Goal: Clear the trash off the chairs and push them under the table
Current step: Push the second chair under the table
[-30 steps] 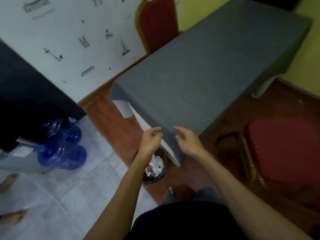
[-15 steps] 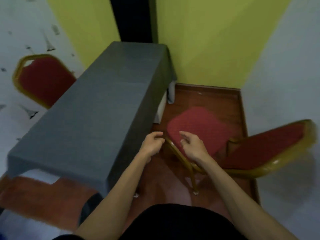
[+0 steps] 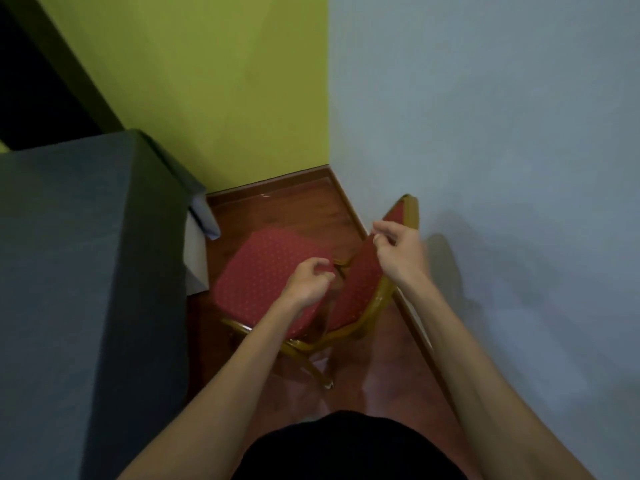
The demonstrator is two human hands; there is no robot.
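Observation:
A red padded chair (image 3: 263, 268) with a gold metal frame stands on the wood floor between the table (image 3: 86, 254) and the right wall. The table wears a grey cloth and fills the left side. The seat shows no trash on it. My left hand (image 3: 306, 284) hovers over the back edge of the seat, fingers curled, holding nothing. My right hand (image 3: 398, 249) is raised beside the top of the chair's backrest (image 3: 360, 282), fingers loosely bent and apart, not gripping it.
A pale blue wall (image 3: 502, 133) runs close along the right, a green wall (image 3: 214, 98) closes the far end. A wooden skirting (image 3: 349, 206) lines both. The chair fills most of the narrow floor strip beside the table.
My view has swung from the bin and table end round to the chair in the corner. Both hands have moved over the chair, the right one rising to the backrest.

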